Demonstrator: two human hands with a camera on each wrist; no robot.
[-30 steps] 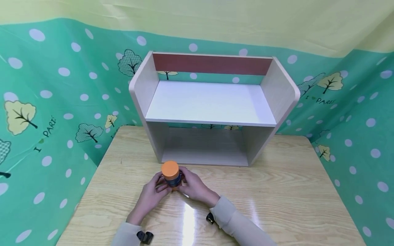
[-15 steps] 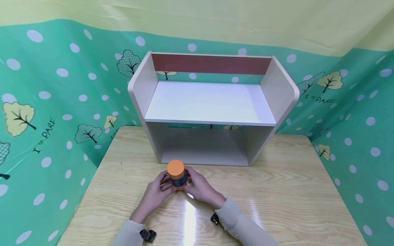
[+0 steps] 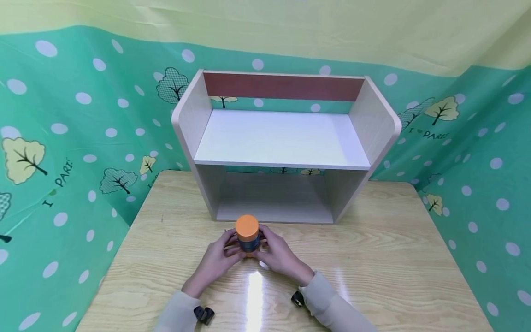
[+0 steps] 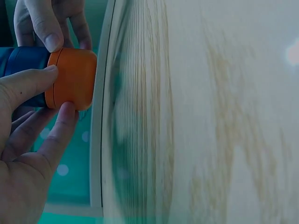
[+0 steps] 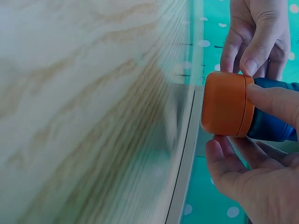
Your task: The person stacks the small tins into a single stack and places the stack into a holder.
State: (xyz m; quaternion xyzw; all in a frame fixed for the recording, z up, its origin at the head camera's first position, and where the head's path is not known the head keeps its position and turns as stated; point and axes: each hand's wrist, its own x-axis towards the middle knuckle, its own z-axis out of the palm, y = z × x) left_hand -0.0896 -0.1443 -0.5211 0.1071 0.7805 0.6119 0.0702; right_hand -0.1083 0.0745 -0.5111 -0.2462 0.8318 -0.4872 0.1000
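An upright jar (image 3: 247,227) with a round orange top, a dark blue middle and an orange base is between both hands, just in front of the shelf unit. My left hand (image 3: 221,258) grips it from the left, thumb on the near side of the orange base (image 4: 77,77) and fingers curled behind. From the right, my right hand (image 3: 283,256) holds it the same way, its thumb at the seam of blue and orange in the right wrist view. Whether the base touches the table cannot be told. The top is out of both wrist views.
A two-level shelf unit (image 3: 282,138) with white boards and a brown back strip stands at the back of the wooden table (image 3: 394,258). Green patterned cloth (image 3: 91,198) hangs behind and at both sides. A black device (image 3: 204,315) sits at each wrist.
Both hands have carried the jar a short way to the right along the front of the shelf unit. Their hold on it looks the same.
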